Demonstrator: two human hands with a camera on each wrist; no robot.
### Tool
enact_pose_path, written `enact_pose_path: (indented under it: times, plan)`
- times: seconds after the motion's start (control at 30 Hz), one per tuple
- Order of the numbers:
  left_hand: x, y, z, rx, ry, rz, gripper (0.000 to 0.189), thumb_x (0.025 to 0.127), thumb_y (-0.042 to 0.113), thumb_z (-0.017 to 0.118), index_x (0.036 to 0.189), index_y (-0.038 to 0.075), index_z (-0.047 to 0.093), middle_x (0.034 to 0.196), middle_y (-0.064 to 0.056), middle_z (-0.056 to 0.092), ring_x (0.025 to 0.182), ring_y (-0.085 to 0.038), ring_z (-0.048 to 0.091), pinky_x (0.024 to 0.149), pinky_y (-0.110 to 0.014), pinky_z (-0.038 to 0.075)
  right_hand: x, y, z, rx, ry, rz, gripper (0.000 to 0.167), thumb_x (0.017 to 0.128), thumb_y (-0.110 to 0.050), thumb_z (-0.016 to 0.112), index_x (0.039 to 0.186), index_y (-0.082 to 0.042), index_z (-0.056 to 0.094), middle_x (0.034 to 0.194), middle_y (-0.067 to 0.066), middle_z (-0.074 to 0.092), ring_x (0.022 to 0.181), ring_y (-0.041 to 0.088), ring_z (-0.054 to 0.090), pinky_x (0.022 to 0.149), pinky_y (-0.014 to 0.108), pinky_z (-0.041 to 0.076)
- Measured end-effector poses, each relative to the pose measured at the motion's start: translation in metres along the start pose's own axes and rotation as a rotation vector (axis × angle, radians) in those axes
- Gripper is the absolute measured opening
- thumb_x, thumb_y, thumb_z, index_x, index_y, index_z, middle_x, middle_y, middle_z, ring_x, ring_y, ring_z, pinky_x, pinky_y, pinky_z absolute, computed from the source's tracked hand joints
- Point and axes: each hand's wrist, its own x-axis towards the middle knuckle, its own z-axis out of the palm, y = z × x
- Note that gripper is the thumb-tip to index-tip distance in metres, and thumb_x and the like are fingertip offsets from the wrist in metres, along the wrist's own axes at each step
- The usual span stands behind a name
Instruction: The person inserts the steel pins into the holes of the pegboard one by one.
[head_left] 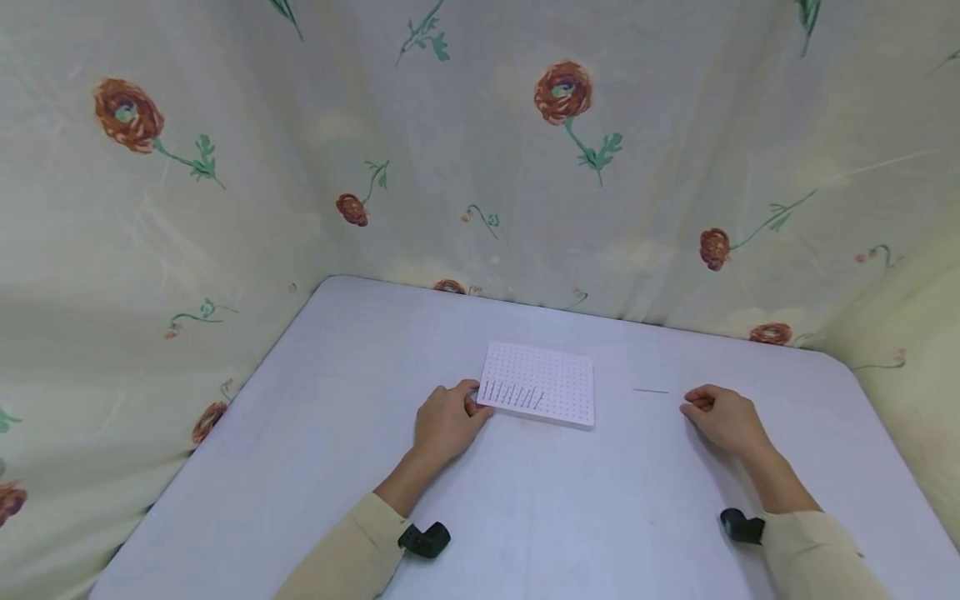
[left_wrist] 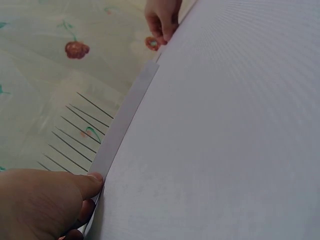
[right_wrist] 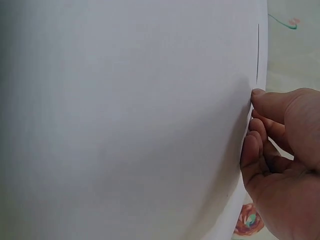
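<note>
A white pegboard (head_left: 558,385) with rows of small holes lies on the table. Several thin metal pins (head_left: 513,395) stand in its near-left edge, slightly tilted as seen from the head. My left hand (head_left: 447,423) grips the board's near-left corner, its thumb (left_wrist: 90,185) pressing the side edge. To the right of the board a single thin dark pin (head_left: 651,390) lies flat on the table. My right hand (head_left: 726,421) is just right of that pin's end, fingers loosely bent, with a small gap to the pin. Nothing shows between its fingers.
The white table (head_left: 570,508) carries the board and the loose pin. A flowered curtain (head_left: 480,167) hangs behind and along the sides, close to the table edges. A black wrist camera (head_left: 425,541) sits on the left sleeve, and another black camera (head_left: 742,527) on the right.
</note>
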Motion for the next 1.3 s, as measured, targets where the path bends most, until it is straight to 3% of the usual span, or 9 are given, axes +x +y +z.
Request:
enact_pose_path:
  times: [0.7, 0.9, 1.1, 1.3]
  plan:
    - [-0.001, -0.002, 0.003, 0.013, 0.0, -0.008, 0.046, 0.088, 0.036, 0.08, 0.126, 0.011, 0.07, 0.067, 0.009, 0.056, 0.067, -0.01, 0.046, 0.057, -0.024, 0.035, 0.013, -0.027, 0.008, 0.034, -0.015, -0.006, 0.028, 0.098, -0.02, 0.067, 0.112, 0.004, 0.067, 0.099, 0.019, 0.069, 0.09, 0.029, 0.06, 0.078, 0.041, 0.049]
    - [-0.001, -0.003, 0.003, 0.019, 0.006, -0.009, 0.046, 0.088, 0.036, 0.08, 0.126, 0.012, 0.07, 0.068, 0.009, 0.056, 0.067, -0.01, 0.046, 0.057, -0.024, 0.034, 0.02, -0.029, 0.006, -0.039, -0.06, -0.042, 0.023, 0.099, -0.019, 0.065, 0.105, 0.002, 0.07, 0.091, 0.014, 0.069, 0.084, 0.026, 0.057, 0.075, 0.039, 0.047]
    - [-0.002, -0.003, 0.005, 0.017, 0.009, -0.005, 0.047, 0.088, 0.036, 0.08, 0.126, 0.011, 0.07, 0.068, 0.009, 0.056, 0.067, -0.01, 0.046, 0.058, -0.024, 0.034, 0.025, -0.03, 0.006, -0.135, -0.133, -0.103, 0.021, 0.099, -0.014, 0.055, 0.096, 0.004, 0.066, 0.084, 0.013, 0.065, 0.077, 0.024, 0.055, 0.074, 0.042, 0.049]
    - [0.001, -0.001, 0.003, 0.016, 0.007, -0.007, 0.047, 0.089, 0.036, 0.079, 0.127, 0.011, 0.07, 0.068, 0.009, 0.056, 0.068, -0.01, 0.046, 0.058, -0.024, 0.035, 0.027, -0.03, 0.009, -0.209, -0.114, -0.194, 0.02, 0.094, -0.01, 0.051, 0.088, 0.005, 0.064, 0.082, 0.015, 0.062, 0.075, 0.026, 0.054, 0.076, 0.049, 0.05]
